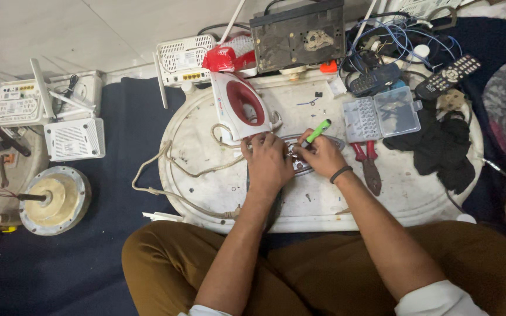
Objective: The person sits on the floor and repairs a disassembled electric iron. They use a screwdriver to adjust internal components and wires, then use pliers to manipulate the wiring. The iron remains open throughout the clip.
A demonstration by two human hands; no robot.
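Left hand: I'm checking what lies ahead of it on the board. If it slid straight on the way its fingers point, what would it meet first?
The left hand points up the picture, so it would likely first meet the red and white iron body, already at its fingertips; depth is unclear.

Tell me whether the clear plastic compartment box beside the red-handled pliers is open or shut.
Open: the clear plastic compartment box has its lid swung flat to the right, baring its small compartments.

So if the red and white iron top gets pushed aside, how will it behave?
The iron top looks like a rigid plastic shell, so it should probably slide stiffly across the white tray. Its cord lies looped and slack, so it likely drags floppily behind. With the metal plate apparently off, it may be fairly light.
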